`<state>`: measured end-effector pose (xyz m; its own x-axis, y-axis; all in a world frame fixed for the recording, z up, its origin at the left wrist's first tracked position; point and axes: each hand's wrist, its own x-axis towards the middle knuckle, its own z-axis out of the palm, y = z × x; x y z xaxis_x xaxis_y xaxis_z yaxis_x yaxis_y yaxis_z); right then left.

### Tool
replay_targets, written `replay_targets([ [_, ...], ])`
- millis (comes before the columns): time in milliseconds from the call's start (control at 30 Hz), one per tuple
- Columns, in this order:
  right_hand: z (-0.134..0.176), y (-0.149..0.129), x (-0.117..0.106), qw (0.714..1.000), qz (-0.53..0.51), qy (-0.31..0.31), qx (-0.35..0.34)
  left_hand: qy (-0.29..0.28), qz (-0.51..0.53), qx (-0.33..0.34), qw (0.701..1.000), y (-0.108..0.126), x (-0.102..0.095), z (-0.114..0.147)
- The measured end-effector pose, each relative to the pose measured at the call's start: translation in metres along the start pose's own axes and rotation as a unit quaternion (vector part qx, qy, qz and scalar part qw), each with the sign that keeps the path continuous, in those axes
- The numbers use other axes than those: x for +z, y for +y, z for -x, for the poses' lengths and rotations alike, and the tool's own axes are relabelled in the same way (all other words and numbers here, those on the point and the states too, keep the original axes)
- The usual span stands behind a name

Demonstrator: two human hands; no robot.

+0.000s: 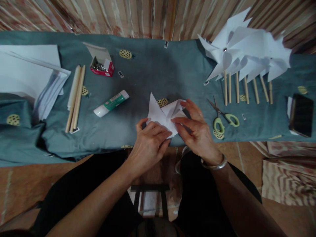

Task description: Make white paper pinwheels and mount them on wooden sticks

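At the far left of the green tablecloth [148, 65] lie white paper sheets [22, 75], some spread loosely over others. Next come a few pale sticks [80, 98], side by side, then a red box [108, 71] with its flap up and shiny metal pieces [99, 66] inside. Nearer the person, a green-and-white glue stick [112, 103] lies slanted.

Near the front edge, at the middle, is the folded paper [158, 113], one pointed corner standing out to the upper left. The left hand [149, 141] rests its bent fingers on the lower part — whether the thumb pinches from beneath, I cannot tell. The right hand [197, 131], a bracelet [217, 166] at its wrist, grasps the paper's right flap between its fingers.

Just beside that hand lie scissors [225, 116], blades parted. Behind them, paper pinwheels [247, 49] overlap in a row, their sticks pointing towards the person; a dark phone [301, 115] lies at the far right.
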<state>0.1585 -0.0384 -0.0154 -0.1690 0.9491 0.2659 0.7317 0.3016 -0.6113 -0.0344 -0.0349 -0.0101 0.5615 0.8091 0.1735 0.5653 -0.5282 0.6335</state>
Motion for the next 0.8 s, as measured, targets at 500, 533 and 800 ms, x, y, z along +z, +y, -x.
replay_targets([
  [500, -0.0010, 0.0001, 0.0020, 1.000, 0.007, -0.004, -0.005, 0.000, 0.003, 0.007, 1.000, -0.0003, 0.0000, -0.0006],
  [533, -0.0010, 0.0002, 0.0021, 1.000, 0.006, -0.004, -0.003, -0.001, 0.003, 0.006, 1.000, -0.0003, -0.0001, -0.0006],
  [800, 0.0001, 0.0009, 0.0028, 1.000, 0.003, -0.009, -0.003, 0.000, 0.008, 0.002, 1.000, 0.0002, 0.0002, -0.0009],
])
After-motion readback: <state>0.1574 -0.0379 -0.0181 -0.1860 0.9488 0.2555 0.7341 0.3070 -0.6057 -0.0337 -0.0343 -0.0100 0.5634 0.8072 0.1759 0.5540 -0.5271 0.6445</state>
